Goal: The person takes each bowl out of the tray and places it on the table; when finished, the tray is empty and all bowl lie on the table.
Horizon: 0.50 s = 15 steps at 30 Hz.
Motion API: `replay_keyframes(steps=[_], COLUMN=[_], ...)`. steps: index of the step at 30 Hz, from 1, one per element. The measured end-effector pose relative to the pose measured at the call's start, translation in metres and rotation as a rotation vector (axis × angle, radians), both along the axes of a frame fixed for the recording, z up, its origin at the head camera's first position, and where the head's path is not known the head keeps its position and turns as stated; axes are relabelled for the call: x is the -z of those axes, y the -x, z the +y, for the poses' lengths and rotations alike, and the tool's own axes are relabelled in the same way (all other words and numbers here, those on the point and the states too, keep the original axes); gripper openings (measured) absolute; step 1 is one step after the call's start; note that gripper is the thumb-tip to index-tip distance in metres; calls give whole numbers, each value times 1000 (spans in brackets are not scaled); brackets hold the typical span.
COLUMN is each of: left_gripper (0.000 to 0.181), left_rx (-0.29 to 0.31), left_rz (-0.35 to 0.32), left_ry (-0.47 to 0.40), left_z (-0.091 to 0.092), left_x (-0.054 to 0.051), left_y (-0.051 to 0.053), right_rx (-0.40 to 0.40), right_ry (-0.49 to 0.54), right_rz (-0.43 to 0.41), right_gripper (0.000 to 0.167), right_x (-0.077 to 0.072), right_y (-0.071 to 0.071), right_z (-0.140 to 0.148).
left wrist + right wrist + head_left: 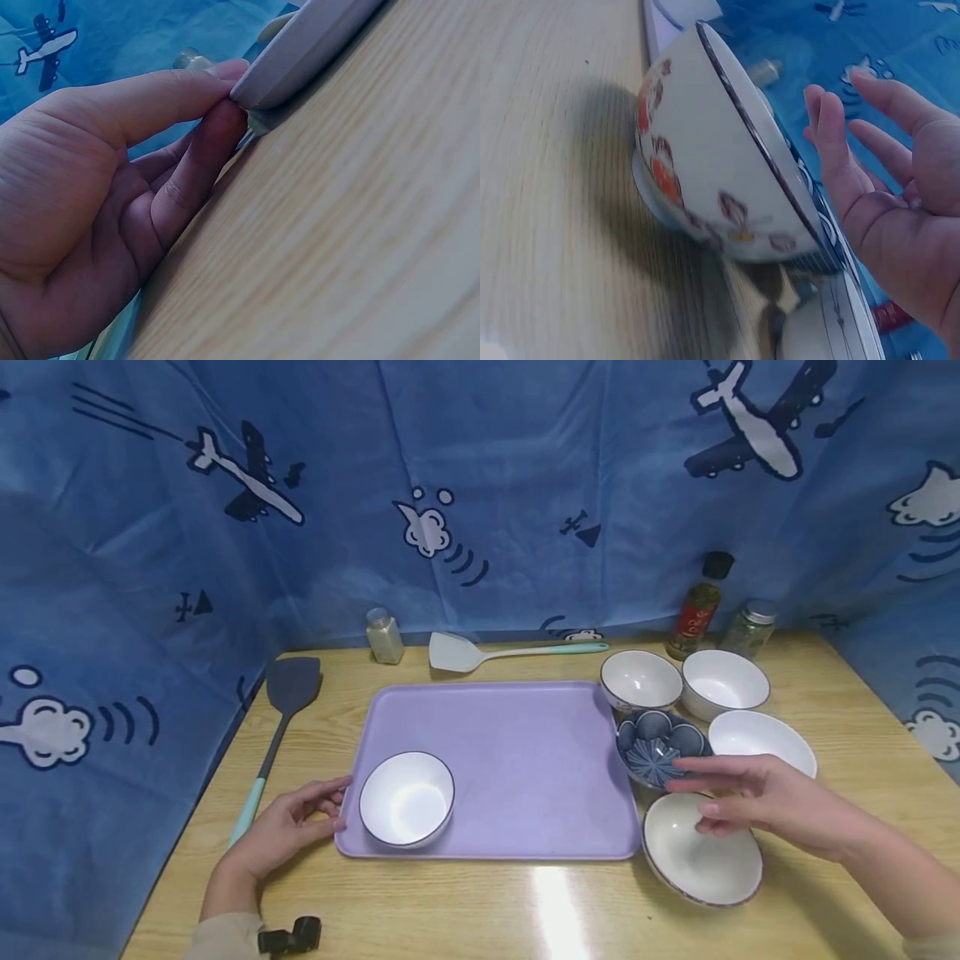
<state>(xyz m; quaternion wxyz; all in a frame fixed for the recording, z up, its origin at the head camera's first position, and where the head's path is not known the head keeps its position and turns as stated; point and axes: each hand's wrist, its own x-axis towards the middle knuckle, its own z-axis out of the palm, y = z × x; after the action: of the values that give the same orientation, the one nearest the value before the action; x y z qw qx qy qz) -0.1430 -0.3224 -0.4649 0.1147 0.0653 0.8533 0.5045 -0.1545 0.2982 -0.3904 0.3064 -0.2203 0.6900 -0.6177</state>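
Observation:
A lilac tray [525, 777] lies on the wooden table, with a white bowl [407, 797] standing on its left part. My left hand [288, 827] pinches the tray's left edge; in the left wrist view thumb and finger [191, 161] meet at the rim. My right hand [757, 806] hovers over a cream bowl [701, 860], fingers extended and holding nothing. The right wrist view shows that bowl's outside [712, 150], patterned with orange and brown flowers, apart from the fingers. Just beyond is a dark blue patterned bowl [654, 752], partly behind the right fingertips.
Other white bowls [641, 681] cluster right of the tray. Behind them stand a sauce bottle [693, 618] and a glass jar [748, 628]. A white spatula [457, 653] and a shaker [385, 637] lie at the back, a dark turner [292, 685] at left.

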Motion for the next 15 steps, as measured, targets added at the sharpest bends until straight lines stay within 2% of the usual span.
replay_keyframes(steps=[4, 11, 15], left_gripper=[61, 60, 60], left_rx=[1, -4, 2], left_rz=[0, 8, 18], left_ry=[0, 13, 7], left_z=[1, 0, 0], left_x=[-1, -1, 0], left_y=[0, 0, -1], right_rx=[5, 59, 67], right_ry=[-29, -109, -103], right_rz=[-17, -63, -85], right_gripper=[51, 64, 66], right_x=[-2, -6, -8], right_y=[8, 22, 27], right_z=[-19, -60, -79])
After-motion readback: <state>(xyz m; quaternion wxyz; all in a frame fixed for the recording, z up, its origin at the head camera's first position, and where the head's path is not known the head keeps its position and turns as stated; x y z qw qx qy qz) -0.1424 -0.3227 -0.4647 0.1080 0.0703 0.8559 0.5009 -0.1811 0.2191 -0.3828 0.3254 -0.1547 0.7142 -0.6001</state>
